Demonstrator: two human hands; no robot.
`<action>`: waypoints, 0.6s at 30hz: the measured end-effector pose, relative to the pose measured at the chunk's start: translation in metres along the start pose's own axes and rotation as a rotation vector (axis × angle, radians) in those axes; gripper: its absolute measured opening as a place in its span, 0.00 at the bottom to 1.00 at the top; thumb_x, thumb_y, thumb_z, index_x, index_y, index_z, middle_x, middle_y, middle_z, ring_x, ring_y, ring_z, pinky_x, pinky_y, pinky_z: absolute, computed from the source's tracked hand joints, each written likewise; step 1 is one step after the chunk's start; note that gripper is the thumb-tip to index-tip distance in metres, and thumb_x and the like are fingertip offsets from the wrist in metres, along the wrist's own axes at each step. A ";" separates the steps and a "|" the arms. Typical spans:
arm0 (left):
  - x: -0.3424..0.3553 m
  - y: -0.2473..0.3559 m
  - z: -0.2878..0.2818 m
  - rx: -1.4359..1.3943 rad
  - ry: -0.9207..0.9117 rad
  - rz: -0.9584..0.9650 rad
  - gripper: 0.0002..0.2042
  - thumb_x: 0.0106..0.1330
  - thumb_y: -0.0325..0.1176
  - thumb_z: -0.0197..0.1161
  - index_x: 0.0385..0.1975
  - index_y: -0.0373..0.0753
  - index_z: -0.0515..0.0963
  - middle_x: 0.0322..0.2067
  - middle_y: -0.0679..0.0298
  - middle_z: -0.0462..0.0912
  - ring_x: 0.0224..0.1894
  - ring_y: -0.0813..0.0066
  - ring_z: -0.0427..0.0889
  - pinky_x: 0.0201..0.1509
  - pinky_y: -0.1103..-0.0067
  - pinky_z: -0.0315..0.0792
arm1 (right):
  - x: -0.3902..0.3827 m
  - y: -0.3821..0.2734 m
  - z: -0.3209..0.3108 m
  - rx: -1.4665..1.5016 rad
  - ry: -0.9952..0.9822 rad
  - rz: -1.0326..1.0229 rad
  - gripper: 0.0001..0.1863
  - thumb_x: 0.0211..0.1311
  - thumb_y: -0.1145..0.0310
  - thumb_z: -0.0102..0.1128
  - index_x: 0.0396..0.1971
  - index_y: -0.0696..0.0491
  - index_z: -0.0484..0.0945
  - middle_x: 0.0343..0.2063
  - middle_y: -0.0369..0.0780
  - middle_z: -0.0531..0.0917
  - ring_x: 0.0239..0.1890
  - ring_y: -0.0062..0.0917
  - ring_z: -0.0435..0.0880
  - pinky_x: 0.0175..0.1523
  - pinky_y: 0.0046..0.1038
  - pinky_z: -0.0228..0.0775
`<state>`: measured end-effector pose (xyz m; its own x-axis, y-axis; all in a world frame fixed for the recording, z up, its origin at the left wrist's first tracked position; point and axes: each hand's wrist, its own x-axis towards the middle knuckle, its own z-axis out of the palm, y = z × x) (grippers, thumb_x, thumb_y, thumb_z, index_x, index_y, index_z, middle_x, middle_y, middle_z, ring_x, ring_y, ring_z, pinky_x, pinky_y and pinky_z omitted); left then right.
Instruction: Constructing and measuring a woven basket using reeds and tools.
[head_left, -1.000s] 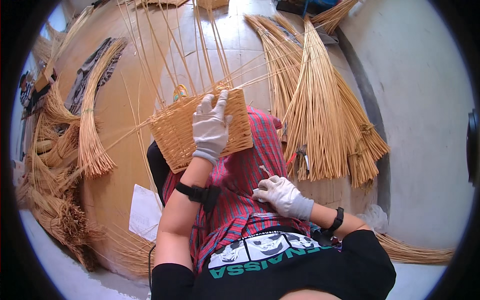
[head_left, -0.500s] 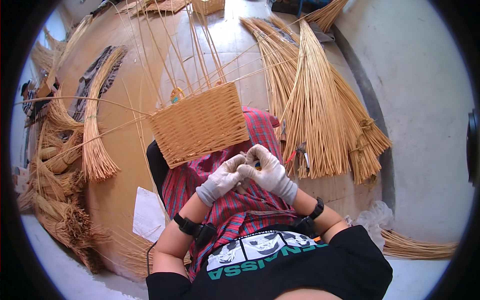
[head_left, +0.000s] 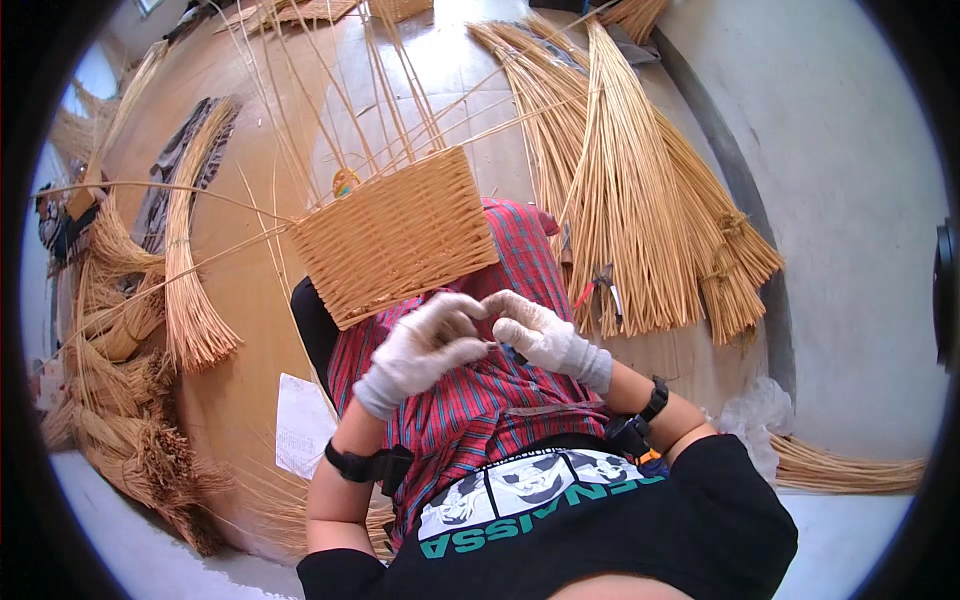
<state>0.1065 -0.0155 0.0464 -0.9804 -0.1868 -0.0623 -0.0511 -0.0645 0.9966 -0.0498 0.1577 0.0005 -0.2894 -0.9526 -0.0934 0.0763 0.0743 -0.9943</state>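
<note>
Both my hands wear off-white work gloves above a red plaid cloth (head_left: 520, 265) over my lap. My left hand (head_left: 425, 342) is open, its fingers and thumb curved apart, with nothing visible between them. Beside it, my right hand (head_left: 537, 335) has its fingers curled in, the fingertips near those of the left. A small dark bluish thing shows under the right hand; its kind is hidden. Just beyond my hands, a woven wicker panel (head_left: 395, 240) rests tilted on my knees, with long unwoven rods rising from its far edge. Neither hand touches the panel.
Large bundles of wicker rods (head_left: 635, 210) lie on the floor at the right, with red-handled pruning shears (head_left: 603, 285) on them. More bundles (head_left: 190, 270) line the left side. A white paper sheet (head_left: 305, 425) lies near my left elbow; a clear plastic bag (head_left: 755, 415) is at right.
My hands, close together before, have drawn apart. The left has opened and moved slightly left; the right has shifted a little right. The view has tilted slightly.
</note>
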 end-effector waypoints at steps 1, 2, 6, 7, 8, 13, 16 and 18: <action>0.002 -0.015 0.004 -0.042 -0.062 -0.062 0.18 0.66 0.23 0.72 0.54 0.35 0.77 0.36 0.71 0.81 0.37 0.86 0.80 0.42 0.84 0.77 | 0.005 -0.003 0.009 -0.017 -0.009 -0.018 0.31 0.73 0.44 0.59 0.59 0.57 0.72 0.51 0.44 0.81 0.54 0.29 0.82 0.62 0.33 0.72; 0.000 -0.021 0.012 -0.059 -0.068 -0.017 0.17 0.68 0.21 0.68 0.54 0.36 0.75 0.38 0.69 0.80 0.40 0.84 0.79 0.44 0.83 0.77 | 0.007 -0.008 0.017 -0.029 -0.012 -0.034 0.32 0.73 0.42 0.57 0.60 0.57 0.72 0.51 0.45 0.82 0.56 0.31 0.81 0.63 0.33 0.71; -0.010 -0.016 0.009 -0.090 -0.076 -0.017 0.10 0.66 0.21 0.70 0.44 0.36 0.77 0.35 0.71 0.79 0.38 0.85 0.77 0.42 0.84 0.75 | 0.008 -0.021 0.018 -0.237 -0.185 0.063 0.33 0.75 0.40 0.51 0.62 0.53 0.71 0.51 0.48 0.82 0.60 0.38 0.81 0.65 0.36 0.70; -0.013 -0.009 0.007 -0.092 -0.084 -0.036 0.09 0.65 0.21 0.71 0.40 0.36 0.77 0.34 0.71 0.79 0.37 0.86 0.77 0.42 0.84 0.74 | 0.002 -0.014 0.015 -0.330 -0.152 0.033 0.33 0.74 0.41 0.52 0.63 0.54 0.71 0.53 0.46 0.83 0.56 0.34 0.85 0.60 0.35 0.74; -0.011 -0.001 0.000 -0.008 -0.024 0.047 0.08 0.64 0.20 0.69 0.36 0.37 0.76 0.29 0.72 0.77 0.31 0.86 0.76 0.35 0.83 0.74 | 0.002 -0.026 0.007 -0.103 -0.258 0.191 0.30 0.74 0.43 0.54 0.62 0.52 0.73 0.50 0.44 0.84 0.46 0.30 0.88 0.54 0.34 0.78; -0.014 0.011 -0.076 -0.100 0.726 0.175 0.07 0.70 0.29 0.65 0.44 0.41 0.77 0.31 0.68 0.78 0.25 0.84 0.75 0.27 0.84 0.72 | -0.009 -0.017 -0.043 -0.348 -0.039 0.237 0.19 0.76 0.51 0.54 0.40 0.53 0.82 0.26 0.37 0.84 0.28 0.22 0.83 0.38 0.28 0.76; -0.021 -0.015 -0.097 0.566 1.014 0.120 0.18 0.68 0.29 0.69 0.56 0.39 0.75 0.46 0.62 0.77 0.40 0.77 0.81 0.46 0.78 0.79 | 0.005 0.007 -0.049 -0.027 0.056 0.333 0.21 0.79 0.53 0.50 0.36 0.56 0.80 0.26 0.38 0.85 0.24 0.20 0.81 0.34 0.25 0.75; -0.033 -0.045 -0.108 0.506 0.926 0.135 0.38 0.59 0.28 0.77 0.70 0.41 0.66 0.60 0.58 0.70 0.57 0.64 0.78 0.65 0.71 0.74 | 0.026 -0.006 -0.041 0.055 0.036 0.376 0.20 0.81 0.55 0.48 0.36 0.56 0.79 0.28 0.37 0.84 0.30 0.20 0.86 0.39 0.23 0.79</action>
<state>0.1618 -0.1122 -0.0019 -0.4678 -0.8488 0.2464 -0.2342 0.3878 0.8915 -0.0964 0.1445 0.0024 -0.2648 -0.8507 -0.4542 0.2345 0.4000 -0.8860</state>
